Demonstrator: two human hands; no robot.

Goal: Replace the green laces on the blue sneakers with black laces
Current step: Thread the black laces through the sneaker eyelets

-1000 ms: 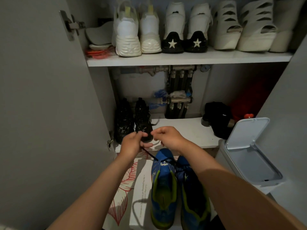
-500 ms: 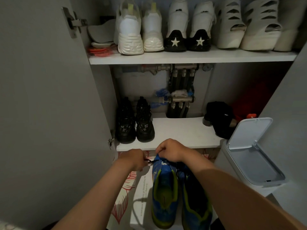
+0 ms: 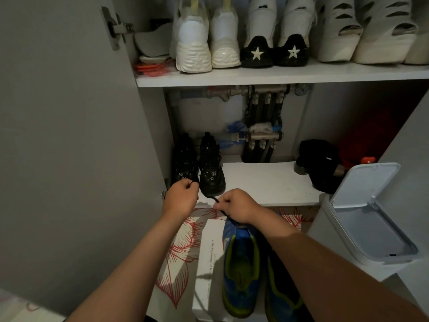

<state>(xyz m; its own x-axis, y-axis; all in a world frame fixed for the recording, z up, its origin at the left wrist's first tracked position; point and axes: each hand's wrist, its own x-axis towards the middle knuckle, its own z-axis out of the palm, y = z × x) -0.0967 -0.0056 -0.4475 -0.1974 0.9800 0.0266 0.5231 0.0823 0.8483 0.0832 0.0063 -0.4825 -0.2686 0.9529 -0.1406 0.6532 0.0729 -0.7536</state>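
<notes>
Blue sneakers [image 3: 240,256] sit side by side at the right edge of a white box [image 3: 204,296], toes toward the front edge of the lower shelf [image 3: 267,182]. The black lace [image 3: 216,201] comes up out of the toe end of the left one. Right hand [image 3: 236,206] is pinching that lace just over the toe; left hand [image 3: 182,198] is balled up just beside it, in front of the black boots [image 3: 209,168], and honestly can't tell if the lace end is in there.
</notes>
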